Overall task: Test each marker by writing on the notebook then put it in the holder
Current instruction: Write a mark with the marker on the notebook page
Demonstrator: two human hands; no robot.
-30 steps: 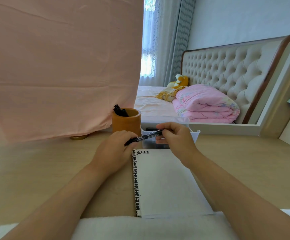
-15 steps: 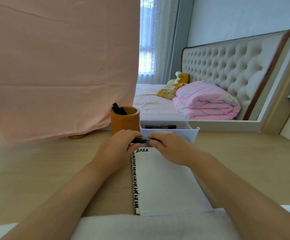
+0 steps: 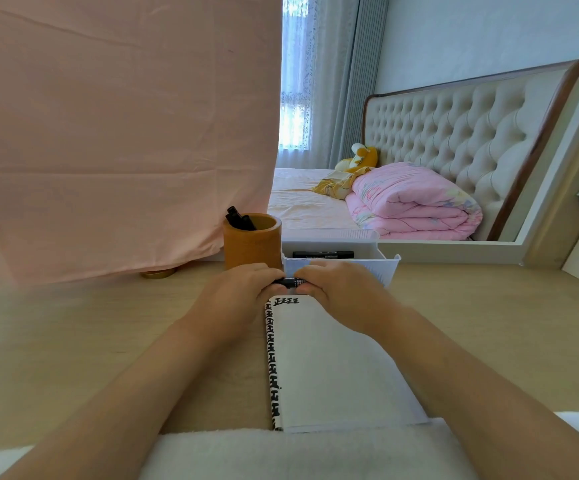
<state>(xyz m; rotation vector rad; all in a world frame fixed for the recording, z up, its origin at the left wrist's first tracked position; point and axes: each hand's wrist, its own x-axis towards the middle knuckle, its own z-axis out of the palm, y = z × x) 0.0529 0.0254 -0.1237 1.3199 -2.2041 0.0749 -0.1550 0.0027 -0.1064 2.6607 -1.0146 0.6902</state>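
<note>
Black marker (image 3: 291, 282) lies level between both hands: left hand (image 3: 236, 294) and right hand (image 3: 341, 289) each curl tight round 1 end of it, just above the far edge of the notebook (image 3: 333, 368). Whether the cap is coming off or going on, I cannot tell. A cap that gives suddenly could throw the left knuckles into the brown holder (image 3: 251, 244) at 11 o'clock and tip it, or smear a wet tip across skin; the white tray (image 3: 383, 268) sits at 1 o'clock.
</note>
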